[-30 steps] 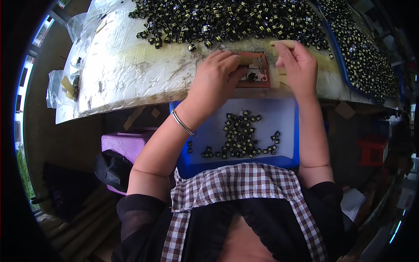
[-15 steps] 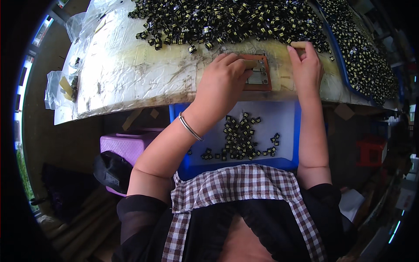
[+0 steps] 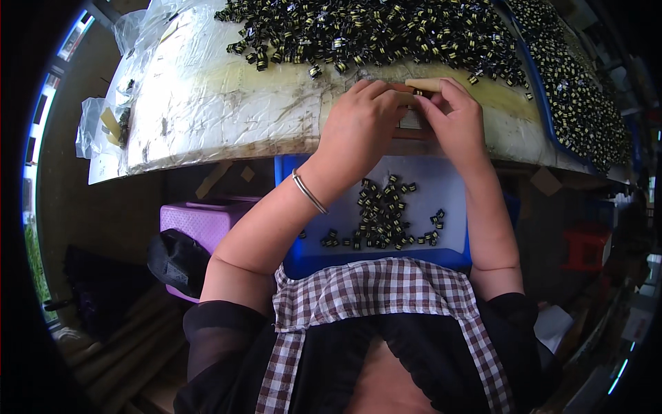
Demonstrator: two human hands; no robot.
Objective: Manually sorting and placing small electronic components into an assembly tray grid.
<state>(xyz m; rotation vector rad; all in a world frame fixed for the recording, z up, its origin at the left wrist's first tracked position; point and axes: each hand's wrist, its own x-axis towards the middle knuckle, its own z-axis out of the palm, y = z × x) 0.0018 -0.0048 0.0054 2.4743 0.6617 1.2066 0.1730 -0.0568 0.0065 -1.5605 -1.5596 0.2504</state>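
Both my hands meet over a small fixture with a reddish-brown base (image 3: 412,134) and a ribbed metal plate, at the table's near edge. My left hand (image 3: 365,119), a silver bangle on its wrist, has its fingers closed at the fixture's left side; what they hold, if anything, is hidden. From the right, my right hand (image 3: 458,121) pinches a small black-and-yellow part (image 3: 418,92) over the fixture's upper edge. A tan cover sits on its index finger. Beyond the hands spreads a large heap of similar black-and-yellow parts (image 3: 386,38).
Below the table edge, a blue bin (image 3: 441,200) holds several loose parts. A blue-edged tray (image 3: 548,114) full of small parts lies at right. Clear plastic film (image 3: 200,103) covers the table. A purple container (image 3: 186,224) with a black cap stands lower left.
My right hand has moved left from beside the heap to the fixture, meeting my left hand. The left hand stays at the fixture, its fingers slightly shifted.
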